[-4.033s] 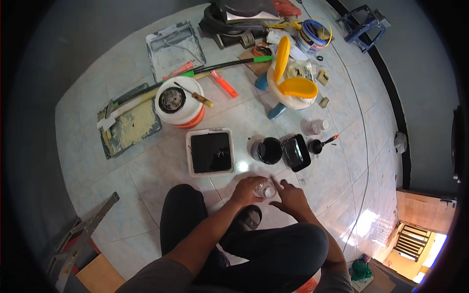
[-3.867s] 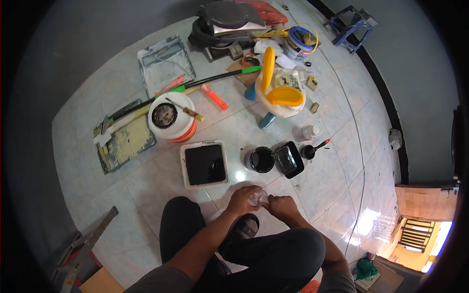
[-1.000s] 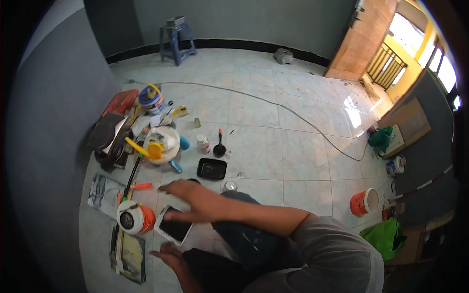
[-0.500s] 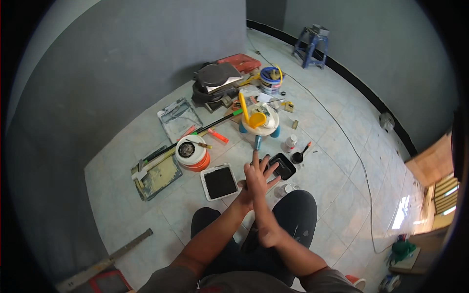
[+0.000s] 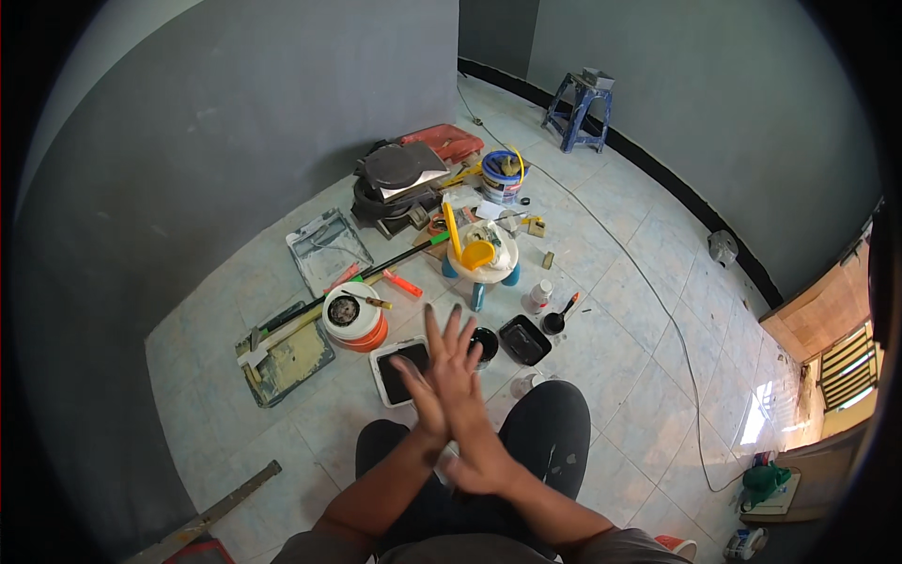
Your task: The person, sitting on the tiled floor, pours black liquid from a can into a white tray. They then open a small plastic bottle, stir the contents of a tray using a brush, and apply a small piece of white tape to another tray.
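In the head view the left hand (image 5: pixel 425 390) and the right hand (image 5: pixel 467 404) are raised in front of the person, crossed at the wrists and laid palm against palm with the fingers spread; neither grips anything. Just beyond the fingertips, on the floor, lie the things nearest to them: a square white tray (image 5: pixel 399 369) filled with black paint, a small round black pot (image 5: pixel 483 344) and a black rectangular tray (image 5: pixel 524 339), with a small clear cup (image 5: pixel 524 383) beside the person's right knee. The risk, as I judge it, lies in how close these open containers are: a hand coming down carelessly, or a knee shifting, could tip the pot or cup and spill black paint over the pale tiles, and any wet paint on the palms would smear on the dark trousers. The white bucket (image 5: pixel 352 317) with its orange base, with a brush (image 5: pixel 371 302) across its rim, could also be knocked. The tiled floor (image 5: pixel 639 376) is light, glossy and cluttered: a roller tray (image 5: pixel 326 249), a long-handled roller (image 5: pixel 357 282), a small child's chair (image 5: pixel 479 256) holding odds and ends, and a cable (image 5: pixel 648 282) trailing toward the right wall, a trip hazard. 2 dark grey walls meet at the far corner, where a blue stool (image 5: pixel 578 108) stands.
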{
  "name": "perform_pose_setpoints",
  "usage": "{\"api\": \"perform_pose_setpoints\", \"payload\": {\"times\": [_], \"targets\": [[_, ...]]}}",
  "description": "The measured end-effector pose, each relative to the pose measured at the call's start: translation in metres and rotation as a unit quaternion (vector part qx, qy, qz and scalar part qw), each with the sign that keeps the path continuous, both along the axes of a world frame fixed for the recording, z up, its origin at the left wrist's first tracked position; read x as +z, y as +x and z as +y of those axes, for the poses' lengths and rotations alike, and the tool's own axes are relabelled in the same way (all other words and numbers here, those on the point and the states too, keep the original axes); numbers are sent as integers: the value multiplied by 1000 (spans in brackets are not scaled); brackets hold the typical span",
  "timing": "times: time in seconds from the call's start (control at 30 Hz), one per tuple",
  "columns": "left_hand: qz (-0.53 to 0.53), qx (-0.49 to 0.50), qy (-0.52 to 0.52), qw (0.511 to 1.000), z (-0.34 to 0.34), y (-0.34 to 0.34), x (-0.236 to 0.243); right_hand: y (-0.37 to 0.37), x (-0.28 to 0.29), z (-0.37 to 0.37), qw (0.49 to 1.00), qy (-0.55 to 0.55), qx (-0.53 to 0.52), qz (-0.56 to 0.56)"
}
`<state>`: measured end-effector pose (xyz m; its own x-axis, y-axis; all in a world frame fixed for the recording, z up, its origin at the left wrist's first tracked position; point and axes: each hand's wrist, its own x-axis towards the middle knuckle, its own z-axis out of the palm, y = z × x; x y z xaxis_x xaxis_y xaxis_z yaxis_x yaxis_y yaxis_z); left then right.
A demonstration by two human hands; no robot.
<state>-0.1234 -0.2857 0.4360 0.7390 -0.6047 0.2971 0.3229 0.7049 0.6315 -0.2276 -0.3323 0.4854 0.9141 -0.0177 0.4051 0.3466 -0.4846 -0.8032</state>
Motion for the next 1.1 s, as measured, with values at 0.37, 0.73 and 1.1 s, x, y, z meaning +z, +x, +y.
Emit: {"api": "perform_pose_setpoints", "payload": {"times": [0.37,0.73,1.1], "targets": [[-59,29,127,990,2,-35,27,-2,9,3,988,122,-84,39],[-319,218,231,893,-65,24,39,-3,16,13,930,328,-159,-38],[-155,192,553,796,126,51,-181,-16,-14,-81,921,317,-225,38]]}}
